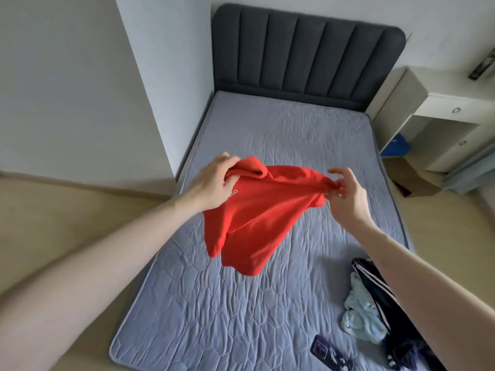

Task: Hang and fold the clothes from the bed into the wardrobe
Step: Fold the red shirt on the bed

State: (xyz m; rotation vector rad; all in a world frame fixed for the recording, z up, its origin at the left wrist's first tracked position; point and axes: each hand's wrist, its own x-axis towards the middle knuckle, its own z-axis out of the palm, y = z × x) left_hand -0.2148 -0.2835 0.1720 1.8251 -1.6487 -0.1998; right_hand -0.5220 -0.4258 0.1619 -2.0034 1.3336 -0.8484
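We hold the red shirt (257,210) up in the air over the middle of the bed (294,135), clear of the mattress, with its body hanging down in a bunched fold between our two hands. Our left hand (211,183) has its grip closed round a thick gather of cloth at what looks like the collar end, fingers curled into the fabric just above a line of pale lettering. Our right hand (345,191) has a much narrower grip, a pinch of thumb and fingertips on the far edge of the shirt, the other fingers spread loose; the cloth is rumpled there, so we cannot be sure whether that is a shoulder seam or a sleeve. The main risk, as we judge it, sits on that right side: so slight a pinch could slip if we shake the shirt out, and the garment would swing down from the left hand and drop back onto the bed in a heap. A second risk is that we have hold of mismatched points, which would leave the shirt twisted when we lay it flat to fold. Near the right edge of the bed lie a dark striped garment (375,285) and a pale blue garment (359,314), touching each other, so spreading the shirt too far that way would tangle it with them.
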